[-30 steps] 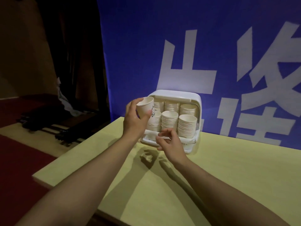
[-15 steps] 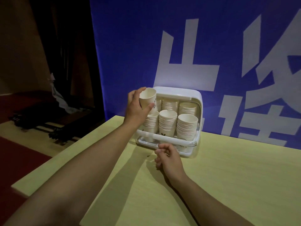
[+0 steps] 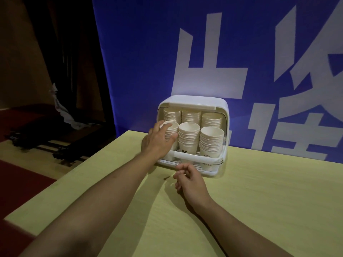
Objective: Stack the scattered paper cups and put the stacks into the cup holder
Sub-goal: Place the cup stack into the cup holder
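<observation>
A white cup holder (image 3: 193, 101) with its lid raised stands at the far edge of the yellow table (image 3: 259, 201). Inside are two rows of stacked white paper cups. My left hand (image 3: 157, 141) is curled round the front left stack (image 3: 170, 127), its fingers on the topmost cup. The front middle stack (image 3: 188, 138) and the front right stack (image 3: 211, 141) stand beside it. My right hand (image 3: 189, 180) hovers over the table just in front of the holder, fingers loosely curled and holding nothing.
A blue banner (image 3: 148, 52) with large white characters hangs right behind the holder. The table's left edge drops to a red floor (image 3: 20, 182). Dark folded frames (image 3: 46, 138) lie on the floor at the left.
My left hand has lowered the single cup onto the front left stack and still holds it. My right hand has let go of the holder's front bar and drawn back over the table.
</observation>
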A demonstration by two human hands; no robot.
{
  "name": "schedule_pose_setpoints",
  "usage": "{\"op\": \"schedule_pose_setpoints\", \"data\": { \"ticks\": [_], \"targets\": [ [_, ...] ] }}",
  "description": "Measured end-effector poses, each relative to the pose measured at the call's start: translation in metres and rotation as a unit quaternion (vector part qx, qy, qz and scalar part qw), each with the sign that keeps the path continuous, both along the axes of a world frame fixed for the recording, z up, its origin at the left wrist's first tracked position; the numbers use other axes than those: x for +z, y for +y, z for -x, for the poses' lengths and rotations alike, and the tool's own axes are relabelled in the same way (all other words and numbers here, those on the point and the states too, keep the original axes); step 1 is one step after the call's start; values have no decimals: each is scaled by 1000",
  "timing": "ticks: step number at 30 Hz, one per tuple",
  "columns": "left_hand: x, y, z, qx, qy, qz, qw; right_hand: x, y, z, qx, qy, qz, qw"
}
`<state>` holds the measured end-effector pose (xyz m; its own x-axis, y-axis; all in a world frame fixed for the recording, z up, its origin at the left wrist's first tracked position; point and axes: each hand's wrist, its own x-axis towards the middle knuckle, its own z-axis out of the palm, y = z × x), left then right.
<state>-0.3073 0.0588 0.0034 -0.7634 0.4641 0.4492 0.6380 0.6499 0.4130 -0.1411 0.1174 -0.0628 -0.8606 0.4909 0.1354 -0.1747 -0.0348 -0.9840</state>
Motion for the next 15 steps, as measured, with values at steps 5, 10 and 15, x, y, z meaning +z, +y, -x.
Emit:
{"op": "schedule_pose_setpoints", "data": {
  "ticks": [5,10,15],
  "targets": [
    [-3,-4,1,-27,-21,16,999,3,-2,-4,-28,14,-77,997],
    [3,-13,-1,-62,-15,-9,998,48,18,-12,-144,89,-249,953],
    [-1,-13,-7,-86,-27,-26,996,83,63,1,-285,-62,-566,771]
  ]
}}
